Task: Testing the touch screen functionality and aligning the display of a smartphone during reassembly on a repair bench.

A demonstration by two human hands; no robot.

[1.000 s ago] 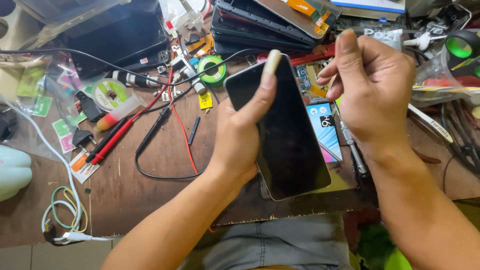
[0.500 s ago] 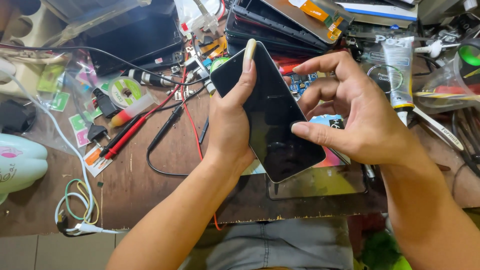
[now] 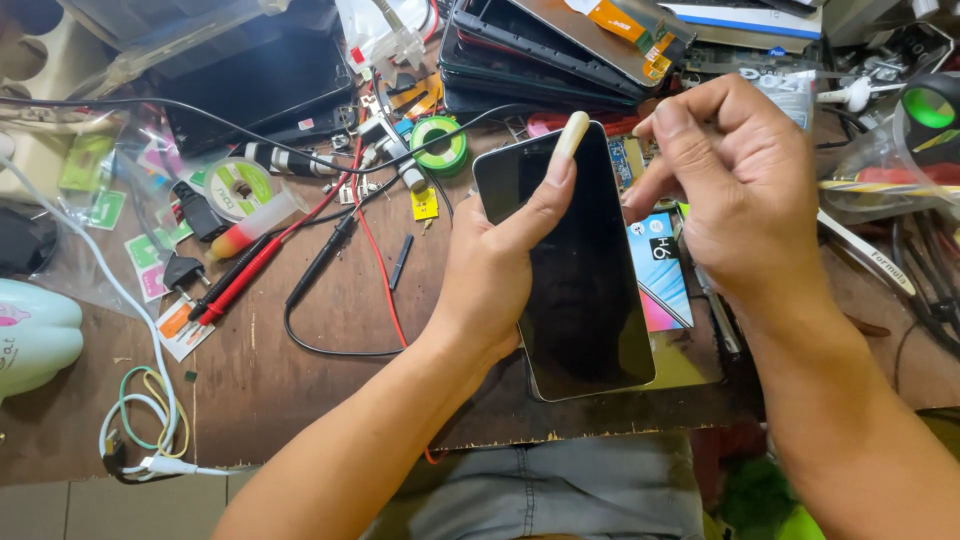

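- Bottom centre of the frame: grey denim fabric (image 3: 560, 490) lies below the chipped front edge of a worn brown wooden bench (image 3: 300, 400).
- Lower left: a coil of green, yellow and white cable (image 3: 145, 425) lies on the bench, beside a pale rounded plastic object (image 3: 35, 335) at the left edge.
- Centre: the left hand (image 3: 495, 270) grips a smartphone (image 3: 580, 270), a flat slab with a glossy black, unlit glass face and rounded corners, held tilted above the bench. Its grip is closed around the phone's left edge, the thumb with a pale finger cot laid up the glass.
- Centre right: the right hand (image 3: 740, 200) hovers at the phone's upper right edge, fingers curled and pressed together; whether they pinch anything cannot be told.
- Under the phone, a printed colourful card (image 3: 660, 275) rests on a shiny flat panel (image 3: 690, 365).
- Left of centre: red and black probe leads (image 3: 255, 265) trail thin wires across the wood, near a small squeeze bottle (image 3: 250, 230) and a round tape roll (image 3: 235, 185).
- Upper centre: a green spool of wire (image 3: 440, 140) sits before a stack of dark phone screens (image 3: 560, 50).
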